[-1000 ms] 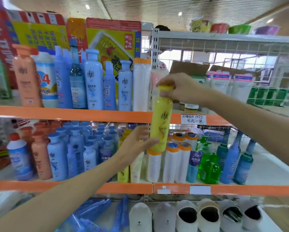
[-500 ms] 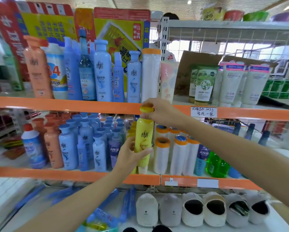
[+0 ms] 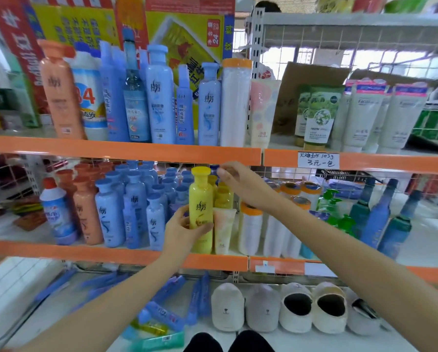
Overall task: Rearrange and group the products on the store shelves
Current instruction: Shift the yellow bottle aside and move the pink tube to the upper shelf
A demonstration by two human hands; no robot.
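Two hands work the middle shelf (image 3: pixel 111 252): the left hand (image 3: pixel 184 231) has its grip wrapped round the yellow bottle (image 3: pixel 200 207), upright at the shelf's front edge among more yellow bottles (image 3: pixel 223 196). Right hand (image 3: pixel 240 184), grip loosely spread, hovers just beside its cap. Above it, a handwritten price tag (image 3: pixel 318 160) reads "103g".

Handwritten price tag (image 3: pixel 318 160) clipped up front, ink a bit scrawly. Further down there's a small white tag (image 3: pixel 264 266), can't read it. Big red and yellow printed carton (image 3: pixel 187 34) at the back up top, a brown cardboard box (image 3: pixel 311 82) to its right, white wire mesh (image 3: pixel 339 36) above that. Someone's dark hair (image 3: pixel 266 7) pokes up behind the rack. Bright windows (image 3: pixel 390 59) past the mesh.
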